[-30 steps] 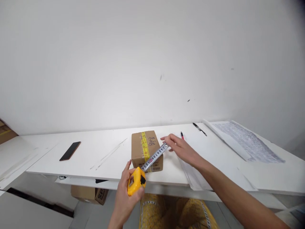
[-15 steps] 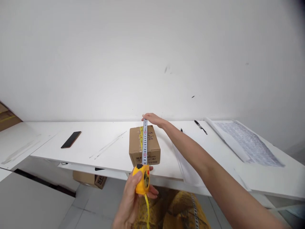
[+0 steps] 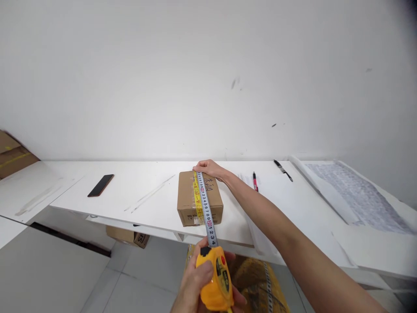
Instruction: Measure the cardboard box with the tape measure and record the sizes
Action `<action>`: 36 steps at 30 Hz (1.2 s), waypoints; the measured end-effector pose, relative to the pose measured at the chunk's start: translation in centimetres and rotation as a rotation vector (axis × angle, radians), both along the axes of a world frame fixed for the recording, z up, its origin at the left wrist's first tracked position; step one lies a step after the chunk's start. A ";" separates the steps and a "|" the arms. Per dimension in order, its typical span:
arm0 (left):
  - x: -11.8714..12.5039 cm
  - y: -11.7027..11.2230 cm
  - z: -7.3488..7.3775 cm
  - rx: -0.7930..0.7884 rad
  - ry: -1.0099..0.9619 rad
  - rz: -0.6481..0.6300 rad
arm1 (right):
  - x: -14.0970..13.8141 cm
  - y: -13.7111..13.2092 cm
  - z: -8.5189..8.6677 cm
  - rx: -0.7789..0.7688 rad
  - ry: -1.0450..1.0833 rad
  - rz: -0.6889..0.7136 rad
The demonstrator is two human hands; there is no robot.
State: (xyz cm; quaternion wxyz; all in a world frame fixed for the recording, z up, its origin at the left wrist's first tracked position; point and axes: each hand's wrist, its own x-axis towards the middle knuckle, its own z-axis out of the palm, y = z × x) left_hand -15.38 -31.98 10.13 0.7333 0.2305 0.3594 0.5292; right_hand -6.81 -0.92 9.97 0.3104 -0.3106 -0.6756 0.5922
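Observation:
A small cardboard box (image 3: 187,200) with a yellow tape stripe sits on the white table (image 3: 140,195) near its front edge. My right hand (image 3: 210,168) is closed at the box's far edge, pinching the end of the tape blade (image 3: 205,204) down there. The blade runs flat across the box top toward me. My left hand (image 3: 198,287) grips the yellow tape measure case (image 3: 216,280) below the table edge, thumb on top.
A black phone (image 3: 100,185) lies on the table at the left. A red pen (image 3: 254,181) and a black pen (image 3: 282,169) lie right of the box, beside large printed sheets (image 3: 355,193). Cardboard boxes (image 3: 13,154) stand far left; a yellow sack (image 3: 260,282) is under the table.
The blade has come down from slanting across the box to lying along its top. My right hand moved to the far edge; my left hand drew the case back toward me.

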 end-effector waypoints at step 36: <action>-21.8 10.8 3.6 0.178 0.591 -0.076 | 6.8 -13.2 -0.9 0.250 0.005 -0.434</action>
